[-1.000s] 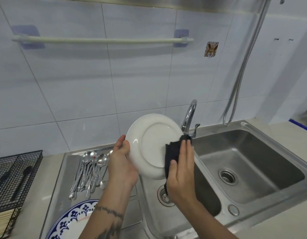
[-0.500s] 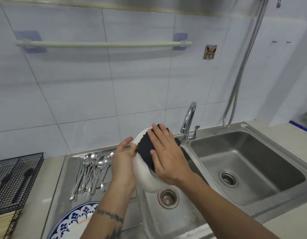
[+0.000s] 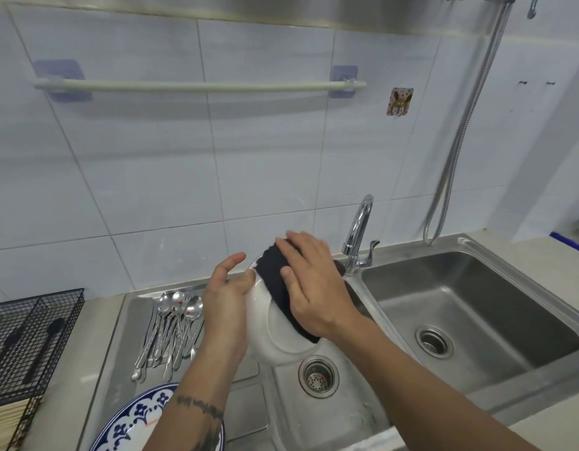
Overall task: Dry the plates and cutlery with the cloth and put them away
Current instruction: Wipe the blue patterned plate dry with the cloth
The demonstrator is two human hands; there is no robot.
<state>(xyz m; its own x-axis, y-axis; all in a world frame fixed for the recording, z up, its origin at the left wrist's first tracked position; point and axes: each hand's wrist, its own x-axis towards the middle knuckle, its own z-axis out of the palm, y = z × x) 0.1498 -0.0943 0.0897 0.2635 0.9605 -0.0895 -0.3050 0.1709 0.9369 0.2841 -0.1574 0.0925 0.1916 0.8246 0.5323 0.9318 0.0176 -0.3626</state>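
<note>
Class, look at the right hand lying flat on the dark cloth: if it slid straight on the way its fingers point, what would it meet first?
The right hand points up and left across the dark cloth. It would probably pass the white plate rim, then meet the tiled wall; depth is unclear.

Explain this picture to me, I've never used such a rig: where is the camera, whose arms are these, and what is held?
There is no machine here: a person wears one camera on the head, looking forward and down at their own two bare hands over a steel sink. The left hand steadies a white plate by its edge, held tilted above the left basin. The right hand presses a dark cloth flat against the plate with straight fingers. On the draining board to the left lie a bunch of spoons and a blue-patterned plate. A black wire basket stands on the counter beside them.
</note>
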